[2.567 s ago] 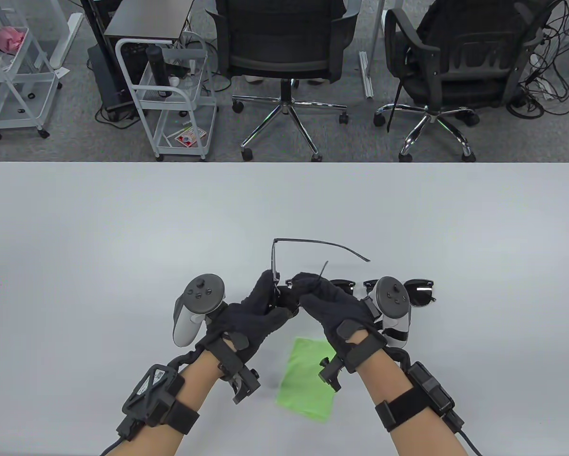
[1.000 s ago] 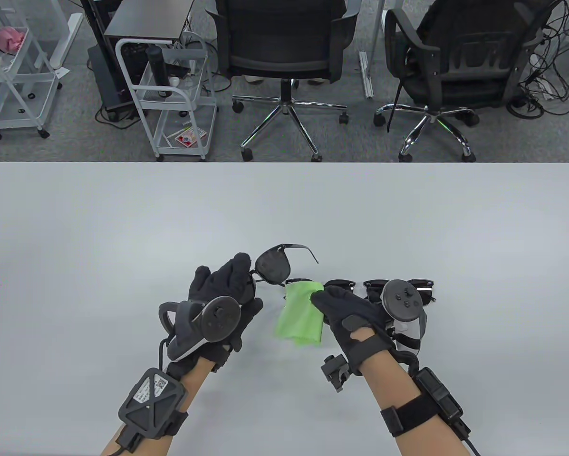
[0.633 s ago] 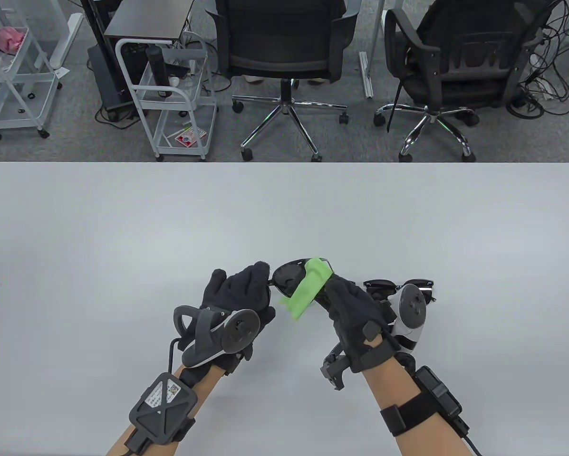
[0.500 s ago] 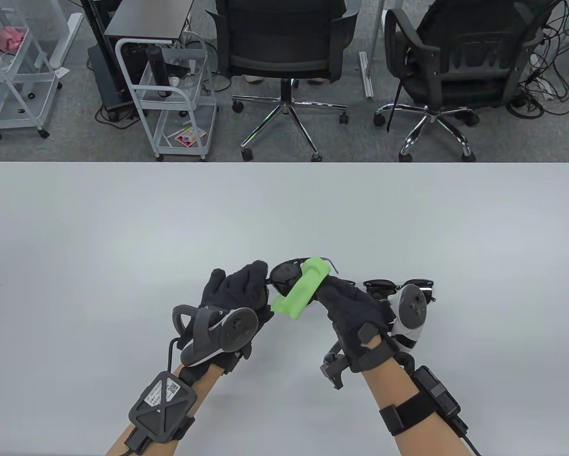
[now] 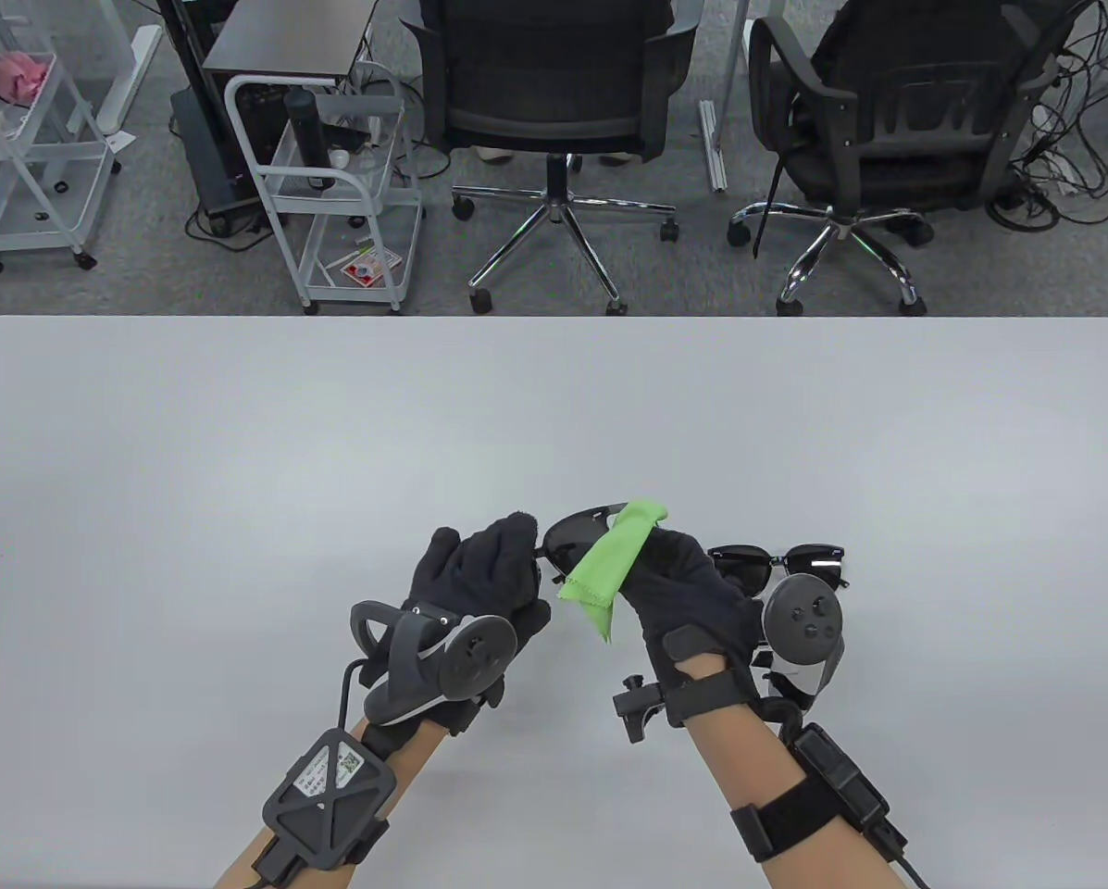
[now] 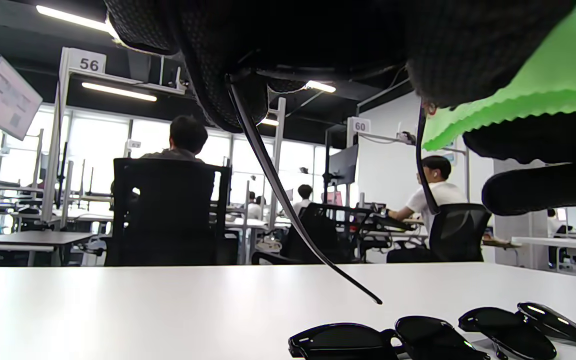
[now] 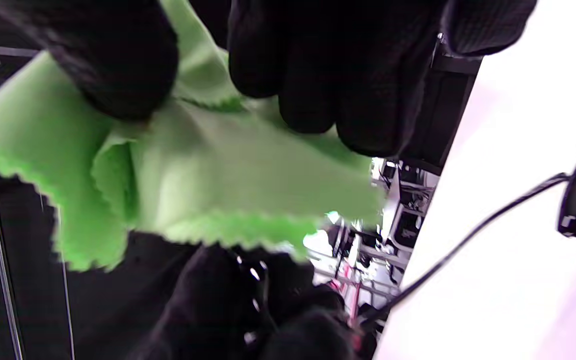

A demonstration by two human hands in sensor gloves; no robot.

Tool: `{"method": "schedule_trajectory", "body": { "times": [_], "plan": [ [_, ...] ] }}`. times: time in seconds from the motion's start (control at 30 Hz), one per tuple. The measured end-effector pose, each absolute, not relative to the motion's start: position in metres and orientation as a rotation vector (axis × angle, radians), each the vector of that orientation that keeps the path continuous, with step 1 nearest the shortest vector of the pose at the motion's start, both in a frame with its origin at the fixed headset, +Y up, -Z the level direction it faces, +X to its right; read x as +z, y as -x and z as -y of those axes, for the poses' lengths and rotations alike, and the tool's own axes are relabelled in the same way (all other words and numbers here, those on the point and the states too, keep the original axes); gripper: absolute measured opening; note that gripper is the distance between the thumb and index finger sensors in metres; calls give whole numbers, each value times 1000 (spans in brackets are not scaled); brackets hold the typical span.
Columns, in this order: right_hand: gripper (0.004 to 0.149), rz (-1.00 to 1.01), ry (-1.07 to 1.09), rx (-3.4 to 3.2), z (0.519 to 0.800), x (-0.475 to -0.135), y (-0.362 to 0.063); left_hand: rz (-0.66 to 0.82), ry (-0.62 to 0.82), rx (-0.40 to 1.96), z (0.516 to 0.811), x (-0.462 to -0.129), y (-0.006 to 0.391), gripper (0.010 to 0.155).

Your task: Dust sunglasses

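A wide, smooth, pale grey tabletop [image 5: 239,444] with rounded far corners carries the work. Beyond it, on grey carpet, stand two black mesh-backed office chairs [image 5: 554,83] on chrome star bases and a white wire trolley [image 5: 331,185] — its shelves hold a dark cylindrical bottle [image 5: 302,130] and, on the lowest level, a small printed card or packet, too small to tell which.

Near the front edge, the left hand [image 5: 489,579] in a black knit glove grips a pair of dark sunglasses [image 5: 574,533] by the left end of the frame, holding it lifted off the surface; in the left wrist view a thin curved temple arm [image 6: 288,205] hangs down from the fingers [image 6: 238,65]. The right hand [image 5: 683,588] pinches a bright green cloth [image 5: 609,565] — soft microfibre with a zigzag-cut edge — and presses it over the right lens, the loose end drooping toward the person.

Just right of the hands, more sunglasses [image 5: 776,565] with glossy black lenses lie on the tabletop.
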State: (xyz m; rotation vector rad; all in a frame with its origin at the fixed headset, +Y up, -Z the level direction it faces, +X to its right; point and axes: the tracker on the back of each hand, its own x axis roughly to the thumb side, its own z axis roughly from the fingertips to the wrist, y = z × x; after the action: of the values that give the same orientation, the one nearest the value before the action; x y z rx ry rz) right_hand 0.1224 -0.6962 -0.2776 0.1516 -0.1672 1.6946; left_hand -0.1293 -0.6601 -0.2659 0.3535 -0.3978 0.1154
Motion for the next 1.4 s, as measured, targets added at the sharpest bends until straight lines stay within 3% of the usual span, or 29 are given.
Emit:
{"method": "schedule_trajectory", "body": {
  "times": [0.1, 0.3, 0.53, 0.73, 1.1, 1.27, 1.4],
  "plan": [
    [50, 52, -243, 1570, 696, -282, -116, 430, -398, 1, 660, -262, 125, 87],
    [51, -116, -268, 1365, 706, -285, -108, 470, -519, -165, 653, -254, 120, 86],
    [42, 57, -117, 1471, 709, -285, -111, 490, -514, -137, 654, -252, 114, 88],
    [43, 90, -244, 1506, 697, -289, -123, 442, -488, 31, 643, -258, 126, 99],
    [40, 219, -168, 1556, 696, -281, -122, 537, -546, -11, 639, -249, 118, 93],
    [40, 107, -208, 1493, 703, -287, -126, 526, -546, -46, 639, -249, 118, 93],
    [51, -53, -252, 1399, 717, -293, -119, 523, -497, -35, 647, -252, 119, 93]
  ]
}}
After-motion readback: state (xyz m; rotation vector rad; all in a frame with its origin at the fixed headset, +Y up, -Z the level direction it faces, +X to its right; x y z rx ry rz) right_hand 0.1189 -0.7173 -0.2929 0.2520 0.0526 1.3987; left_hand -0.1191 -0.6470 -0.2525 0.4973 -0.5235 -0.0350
